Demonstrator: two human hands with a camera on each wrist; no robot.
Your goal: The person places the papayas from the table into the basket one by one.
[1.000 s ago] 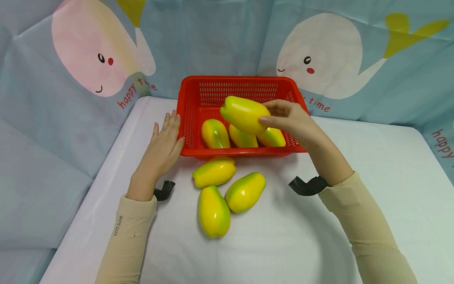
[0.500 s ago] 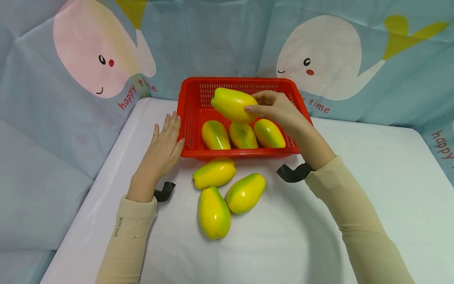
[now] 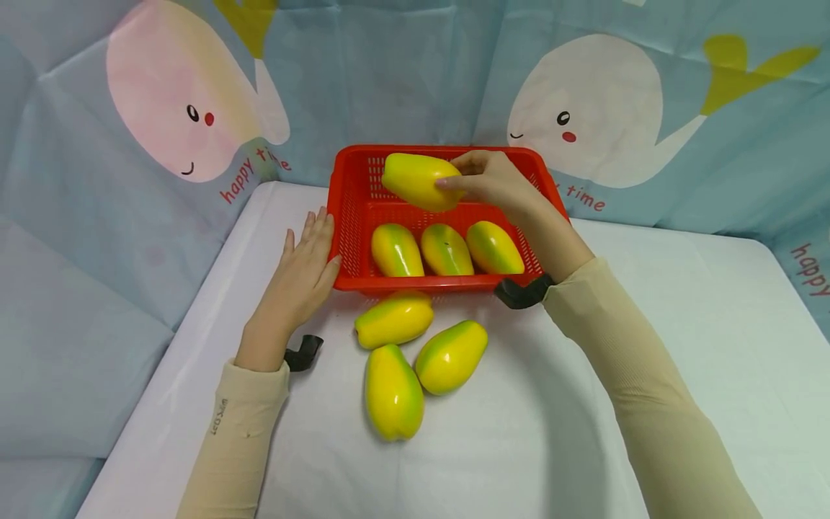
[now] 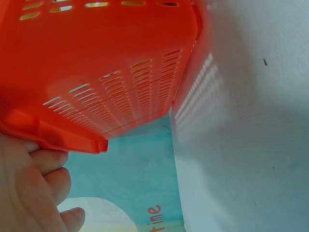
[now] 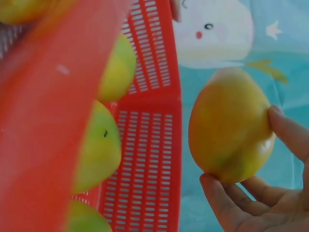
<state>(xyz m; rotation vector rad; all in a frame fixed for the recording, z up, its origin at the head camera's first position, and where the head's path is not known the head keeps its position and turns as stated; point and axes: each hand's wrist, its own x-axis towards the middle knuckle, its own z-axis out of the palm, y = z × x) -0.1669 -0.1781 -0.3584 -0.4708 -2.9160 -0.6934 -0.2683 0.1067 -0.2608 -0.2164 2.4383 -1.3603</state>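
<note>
My right hand (image 3: pixel 489 180) holds a yellow papaya (image 3: pixel 418 180) over the back part of the red basket (image 3: pixel 447 282). In the right wrist view, the thumb and fingers grip the blunt end of this papaya (image 5: pixel 231 128). My left hand (image 3: pixel 298 274) lies with straight fingers against the basket's left side. The left wrist view shows those fingers (image 4: pixel 50 162) at the basket's rim (image 4: pixel 72 140). Inside the basket, a left papaya (image 3: pixel 397 250), a middle papaya (image 3: pixel 447 250) and a right papaya (image 3: pixel 495 247) sit in a row along the front wall.
Three more papayas lie on the white table (image 3: pixel 480 447) before the basket: one papaya (image 3: pixel 394 321) close to its front, another papaya (image 3: pixel 452 357) to the right, and a papaya (image 3: pixel 393 393) nearest. A blue whale-print cloth (image 3: pixel 402 72) hangs behind.
My right hand has carried the papaya left and toward the back of the basket, uncovering the middle and right papayas inside. The left hand has stayed at the basket's side.
</note>
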